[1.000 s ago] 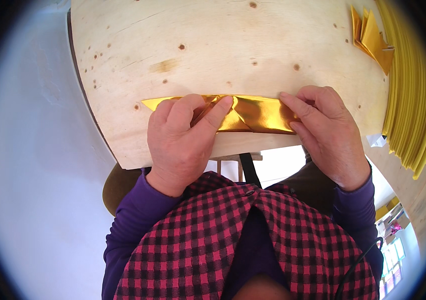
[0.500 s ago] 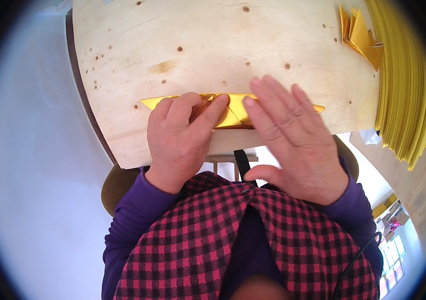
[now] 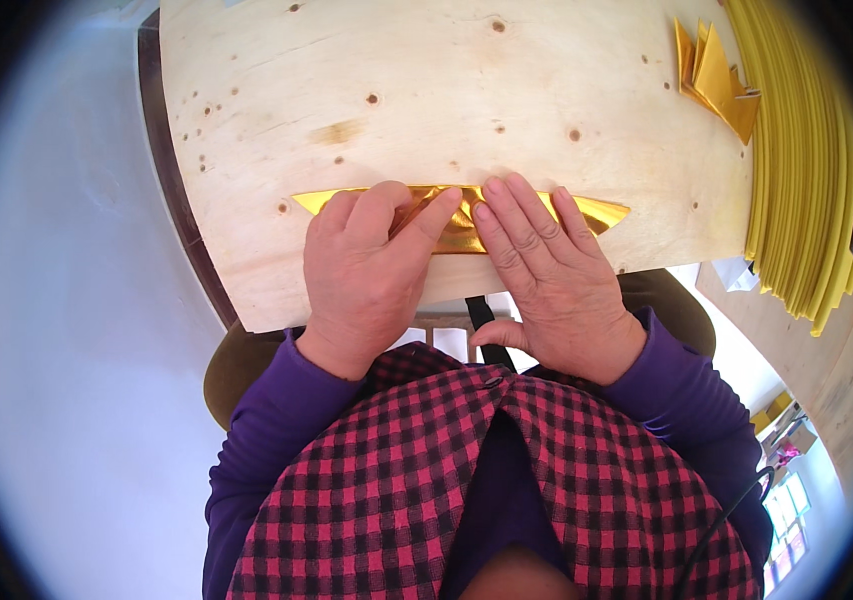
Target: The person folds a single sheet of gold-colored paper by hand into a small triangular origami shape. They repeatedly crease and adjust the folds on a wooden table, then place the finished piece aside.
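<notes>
A long strip of folded shiny gold paper lies along the near edge of the wooden table, its two ends tapering to points at left and right. My left hand grips the paper left of its middle, the fingers bent and the index fingertip pressing on the fold. Part of the strip is hidden under these fingers. Just to the right, my right hand rests flat over the paper, fingers stretched out and thumb held apart near the table edge.
The pale, knotty wooden tabletop reaches ahead of me. At its far right stands a folded gold paper piece with pointed tips. Beside it is a tall stack of yellow sheets. A brown seat shows below the table.
My right hand has come down and left onto the gold paper, its fingers closer to my left hand. The left hand keeps its hold. The view has shifted slightly.
</notes>
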### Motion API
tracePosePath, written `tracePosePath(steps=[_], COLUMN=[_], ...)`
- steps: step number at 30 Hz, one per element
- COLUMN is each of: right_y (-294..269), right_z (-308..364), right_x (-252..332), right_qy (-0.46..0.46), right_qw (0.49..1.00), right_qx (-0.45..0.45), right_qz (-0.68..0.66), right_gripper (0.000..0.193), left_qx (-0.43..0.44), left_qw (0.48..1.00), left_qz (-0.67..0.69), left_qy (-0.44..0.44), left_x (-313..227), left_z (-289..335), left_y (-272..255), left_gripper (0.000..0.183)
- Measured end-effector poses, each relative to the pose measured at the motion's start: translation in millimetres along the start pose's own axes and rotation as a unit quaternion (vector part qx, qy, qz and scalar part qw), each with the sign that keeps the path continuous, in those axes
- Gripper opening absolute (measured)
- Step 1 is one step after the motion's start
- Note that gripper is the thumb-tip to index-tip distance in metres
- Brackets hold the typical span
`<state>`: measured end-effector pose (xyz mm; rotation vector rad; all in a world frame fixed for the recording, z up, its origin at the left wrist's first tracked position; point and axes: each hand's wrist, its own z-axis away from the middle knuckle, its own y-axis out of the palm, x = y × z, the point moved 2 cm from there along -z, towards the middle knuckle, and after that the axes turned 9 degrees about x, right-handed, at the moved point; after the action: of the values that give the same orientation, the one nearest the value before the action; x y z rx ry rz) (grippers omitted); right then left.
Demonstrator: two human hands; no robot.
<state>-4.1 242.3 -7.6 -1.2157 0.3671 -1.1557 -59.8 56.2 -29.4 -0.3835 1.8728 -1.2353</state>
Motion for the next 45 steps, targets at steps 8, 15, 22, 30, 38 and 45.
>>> tracePosePath(steps=[8, 15, 22, 30, 38, 45], right_y=[4, 10, 15, 6, 1, 13], right_z=[0, 0, 1, 6, 8, 0], right_x=[0, 0, -1, -7, 21, 15], right_qy=[-0.003, -0.005, -0.002, -0.033, -0.008, 0.033], right_qw=[1.0, 0.998, 0.998, 0.993, 0.984, 0.988], right_qx=[-0.022, -0.056, -0.067, -0.073, -0.123, -0.126], right_qz=[0.016, 0.006, -0.019, -0.086, -0.125, -0.083], right_gripper=[0.104, 0.101, 0.096, 0.097, 0.099, 0.103], left_qx=[-0.003, 0.071, 0.17, 0.194, 0.198, 0.194], left_qw=[1.0, 0.995, 0.985, 0.981, 0.979, 0.978], left_qz=[0.027, 0.016, 0.006, 0.004, -0.05, -0.071], left_qy=[-0.013, 0.061, 0.022, 0.013, 0.02, 0.029], left_x=[-1, -24, -28, -27, -25, -24], left_z=[0, 10, 12, 13, 14, 16], left_y=[-5, -17, 10, 11, 20, 21], left_gripper=[0.045, 0.061, 0.095, 0.098, 0.091, 0.088])
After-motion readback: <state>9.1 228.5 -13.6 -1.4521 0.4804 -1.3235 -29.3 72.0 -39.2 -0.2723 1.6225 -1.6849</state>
